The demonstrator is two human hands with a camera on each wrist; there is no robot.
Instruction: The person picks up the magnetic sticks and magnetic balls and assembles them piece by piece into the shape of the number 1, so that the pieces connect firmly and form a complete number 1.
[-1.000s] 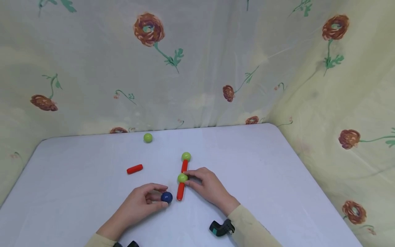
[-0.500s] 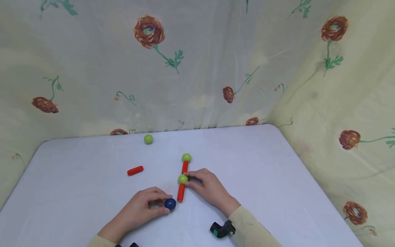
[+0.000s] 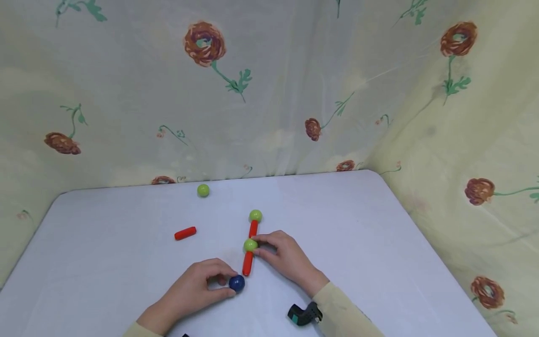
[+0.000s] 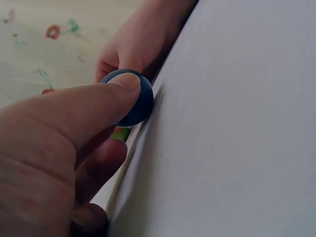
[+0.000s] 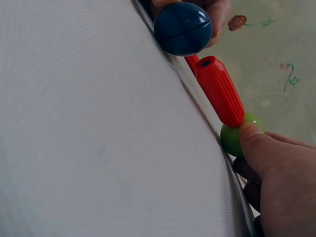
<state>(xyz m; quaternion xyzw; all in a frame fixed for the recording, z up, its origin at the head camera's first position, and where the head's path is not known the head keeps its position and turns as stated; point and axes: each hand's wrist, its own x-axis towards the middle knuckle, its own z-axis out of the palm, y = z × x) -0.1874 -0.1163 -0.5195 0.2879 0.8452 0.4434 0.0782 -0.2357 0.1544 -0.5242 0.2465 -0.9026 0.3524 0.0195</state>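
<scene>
A blue ball is pinched between the thumb and fingers of my left hand, close by the near end of a red rod. In the right wrist view that red rod shows a dark hole in its free end, facing the blue ball. My right hand pinches the middle green ball, which joins the near rod to a second red rod. Another green ball caps the far end of this line. The left wrist view shows my thumb across the blue ball.
A loose red rod lies left of the joined pieces on the white table. Near the back edge sits a loose green ball. Flowered cloth hangs behind and beside the table.
My left hand has carried the blue ball right and toward the near side, to the near rod's free end. The right hand stays on the middle green ball.
</scene>
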